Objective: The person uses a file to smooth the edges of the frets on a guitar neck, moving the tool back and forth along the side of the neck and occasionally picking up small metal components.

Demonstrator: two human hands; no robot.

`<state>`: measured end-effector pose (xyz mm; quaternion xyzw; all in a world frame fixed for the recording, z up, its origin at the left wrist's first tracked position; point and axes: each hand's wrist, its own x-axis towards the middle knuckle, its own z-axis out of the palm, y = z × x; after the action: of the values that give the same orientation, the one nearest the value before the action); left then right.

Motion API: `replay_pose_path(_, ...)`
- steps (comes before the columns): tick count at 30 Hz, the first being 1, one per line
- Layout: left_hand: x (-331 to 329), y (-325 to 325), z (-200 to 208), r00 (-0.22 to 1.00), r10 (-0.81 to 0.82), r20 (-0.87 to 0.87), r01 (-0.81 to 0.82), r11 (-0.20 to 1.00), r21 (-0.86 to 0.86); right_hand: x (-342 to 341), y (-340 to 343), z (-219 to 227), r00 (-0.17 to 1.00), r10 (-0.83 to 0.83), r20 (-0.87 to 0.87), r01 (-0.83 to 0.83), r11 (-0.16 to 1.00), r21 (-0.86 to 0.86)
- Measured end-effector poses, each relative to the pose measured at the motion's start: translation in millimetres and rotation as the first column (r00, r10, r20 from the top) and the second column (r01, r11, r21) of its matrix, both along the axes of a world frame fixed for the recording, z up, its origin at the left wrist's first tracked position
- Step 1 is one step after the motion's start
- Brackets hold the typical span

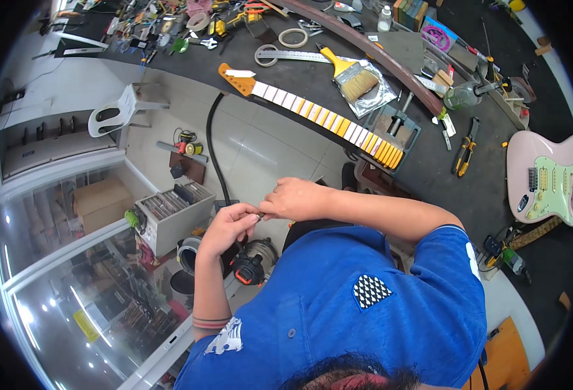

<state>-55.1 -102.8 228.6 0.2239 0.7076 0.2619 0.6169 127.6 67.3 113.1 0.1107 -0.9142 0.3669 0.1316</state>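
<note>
Blue shirt [325,286] and a small dark thing [261,215]

Near the middle of the frame, two bare hands meet over the floor [267,140]; the left hand [230,224] has its thumb and first finger together, pinched on the small dark thing; the right hand [293,197] comes from the right, with its fingers bent and close together, and its tips pinch the same thing; it is too small to tell what it is.

Above the hands, a long guitar neck [322,117] slants across the front of the dark table [423,185]; its strips are white and yellow, and its orange head points to the upper left; a yellow paint brush [353,81] lies on a shiny clear bag [381,97] at the upper middle; a metal ruler [299,57] lies to the left of the brush, near two rings of tape [293,38].

Yellow and black pliers [466,148] lie at the right; a pink guitar body [524,153] rests near the right edge; at the left of the frame, a white chair [125,107] stands by a wall; a black hose [211,143] runs down the floor; a black and orange machine [250,266] sits just below the left hand in the frame.
</note>
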Motion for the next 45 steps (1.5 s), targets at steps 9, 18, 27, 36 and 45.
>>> replay_pose_path(9,-15,-19,38,0.973,-0.059,-0.225,0.033,0.992,-0.118,59,65,-52,0.960,-0.266,0.086,0.268,0.963,-0.022)
replay_pose_path(18,2,44,17,0.961,-0.208,-0.184,0.200,0.978,-0.061,24,22,-39,0.986,-0.034,0.162,0.058,0.988,-0.146)
replay_pose_path(27,-5,-3,19,0.954,-0.112,-0.278,0.078,0.988,-0.132,37,54,-28,0.973,-0.126,0.195,0.127,0.992,0.007)
replay_pose_path(36,-15,-38,43,0.965,0.107,-0.239,-0.123,0.991,-0.053,11,102,-62,0.992,-0.034,0.122,0.037,0.999,-0.021)
replay_pose_path(45,9,-45,22,0.785,0.597,0.166,-0.620,0.750,0.232,8,271,-107,0.418,-0.887,0.197,0.717,0.455,0.529)
